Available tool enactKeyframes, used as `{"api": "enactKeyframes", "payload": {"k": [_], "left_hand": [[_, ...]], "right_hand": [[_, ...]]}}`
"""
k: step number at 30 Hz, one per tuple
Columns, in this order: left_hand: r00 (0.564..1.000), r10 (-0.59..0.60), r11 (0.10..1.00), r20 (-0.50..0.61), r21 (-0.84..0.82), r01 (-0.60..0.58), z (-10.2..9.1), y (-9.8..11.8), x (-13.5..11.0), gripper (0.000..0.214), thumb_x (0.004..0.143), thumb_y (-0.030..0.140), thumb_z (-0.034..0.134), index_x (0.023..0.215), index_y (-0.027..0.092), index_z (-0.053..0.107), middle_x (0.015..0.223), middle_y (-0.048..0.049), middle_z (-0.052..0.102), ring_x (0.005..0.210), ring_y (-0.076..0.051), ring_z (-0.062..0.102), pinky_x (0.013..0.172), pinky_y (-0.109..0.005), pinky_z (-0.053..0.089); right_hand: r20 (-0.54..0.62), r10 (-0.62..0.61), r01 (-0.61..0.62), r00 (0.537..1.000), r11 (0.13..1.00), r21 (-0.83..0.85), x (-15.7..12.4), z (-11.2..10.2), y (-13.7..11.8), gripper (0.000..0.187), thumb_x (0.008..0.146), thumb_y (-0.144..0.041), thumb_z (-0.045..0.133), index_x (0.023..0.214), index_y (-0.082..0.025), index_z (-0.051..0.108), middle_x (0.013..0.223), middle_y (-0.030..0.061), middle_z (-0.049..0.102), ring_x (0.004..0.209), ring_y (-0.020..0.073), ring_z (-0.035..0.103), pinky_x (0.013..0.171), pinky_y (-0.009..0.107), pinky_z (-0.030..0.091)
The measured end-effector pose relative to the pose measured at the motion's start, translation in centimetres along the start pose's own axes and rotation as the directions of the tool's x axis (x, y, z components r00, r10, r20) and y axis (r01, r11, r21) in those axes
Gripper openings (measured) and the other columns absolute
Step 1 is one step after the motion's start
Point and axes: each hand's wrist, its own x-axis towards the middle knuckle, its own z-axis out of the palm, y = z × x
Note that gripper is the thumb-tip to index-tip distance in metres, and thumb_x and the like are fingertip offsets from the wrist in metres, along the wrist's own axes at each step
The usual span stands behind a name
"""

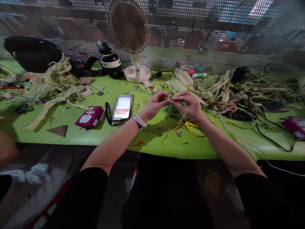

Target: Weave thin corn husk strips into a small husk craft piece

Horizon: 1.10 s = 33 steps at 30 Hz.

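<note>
My left hand (158, 102) and my right hand (190, 104) meet over the table, fingertips pinched close together on a thin pale strip (171, 100) that looks like husk. Most of the strip is hidden by the fingers. Just beneath them lies a bunch of green strands (173, 110). Yellow-handled pliers (193, 129) rest below my right hand. Behind the hands, pale corn husks (183, 79) are heaped. A phone (122, 107) with a lit screen lies left of my left hand.
A desk fan (137, 73) and a dark bottle (111, 63) stand before a perforated metal screen (181, 35). Dry husks (57, 79) and a purple box (90, 117) lie left. Cables (260, 149) cross the right side. Another person's arm (7, 149) shows far left.
</note>
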Motion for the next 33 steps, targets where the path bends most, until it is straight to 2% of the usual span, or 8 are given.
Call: {"api": "enactKeyframes", "payload": {"k": [3,10,17,23,29,33], "left_hand": [[1.0,-0.001,1.0,0.007,-0.016,0.001,0.1,0.1,0.0,0.028,0.072,0.022,0.082,0.088,0.02,0.059,0.082,0.0024,0.06,0.079,-0.009,0.06,0.079,-0.025,0.051],[0.999,0.032,0.999,0.042,0.012,-0.032,0.2,0.1,-0.1,0.028,0.075,0.023,0.081,0.082,0.02,0.054,0.077,0.0041,0.055,0.073,-0.009,0.056,0.078,-0.026,0.051],[0.995,0.026,0.998,0.097,0.046,-0.03,0.6,0.6,-0.5,0.025,0.077,0.019,0.078,0.085,0.019,0.054,0.082,0.0032,0.059,0.079,-0.01,0.059,0.084,-0.029,0.051],[0.996,0.02,0.999,0.091,0.045,-0.024,0.7,0.4,-0.6,0.027,0.076,0.023,0.079,0.086,0.02,0.054,0.08,0.0034,0.062,0.078,-0.01,0.062,0.084,-0.03,0.052],[0.997,0.029,0.996,0.072,0.082,-0.034,0.7,-0.1,-0.7,0.029,0.076,0.026,0.081,0.086,0.021,0.054,0.082,0.003,0.062,0.078,-0.01,0.061,0.083,-0.029,0.053],[0.992,0.082,0.982,0.095,0.161,-0.096,0.7,-0.6,-0.6,0.032,0.077,0.032,0.08,0.089,0.02,0.053,0.082,0.0017,0.062,0.077,-0.01,0.062,0.079,-0.028,0.053]], "right_hand": [[0.004,0.003,-0.003,1.0,1.0,0.0,0.0,0.0,0.0,0.01,0.086,-0.034,0.072,0.092,-0.027,0.076,0.09,0.0025,0.068,0.088,0.0185,0.065,0.081,0.041,0.057],[-0.071,-0.012,0.014,0.997,0.999,0.038,-0.2,0.6,-0.2,0.006,0.087,-0.028,0.07,0.087,-0.022,0.073,0.085,0.0032,0.067,0.081,0.0169,0.063,0.073,0.034,0.055],[-0.073,0.084,-0.083,0.994,0.996,0.014,-0.2,0.7,-0.3,0.01,0.087,-0.03,0.066,0.085,-0.019,0.069,0.08,0.0022,0.067,0.073,0.0146,0.062,0.067,0.031,0.053],[-0.055,-0.028,0.02,0.998,0.992,-0.128,0.0,0.2,-0.8,0.006,0.085,-0.024,0.064,0.081,-0.02,0.066,0.074,0.0009,0.065,0.068,0.0145,0.059,0.065,0.03,0.051],[0.055,-0.128,0.138,0.99,0.955,-0.261,0.0,-0.3,-0.4,0.011,0.086,-0.019,0.06,0.076,-0.022,0.063,0.075,0.0015,0.064,0.073,0.0163,0.058,0.069,0.032,0.049],[0.154,-0.152,0.194,0.976,0.929,-0.315,0.1,-0.6,-0.2,0.016,0.088,-0.018,0.057,0.074,-0.022,0.062,0.076,0.0028,0.062,0.073,0.016,0.056,0.067,0.03,0.047]]}}
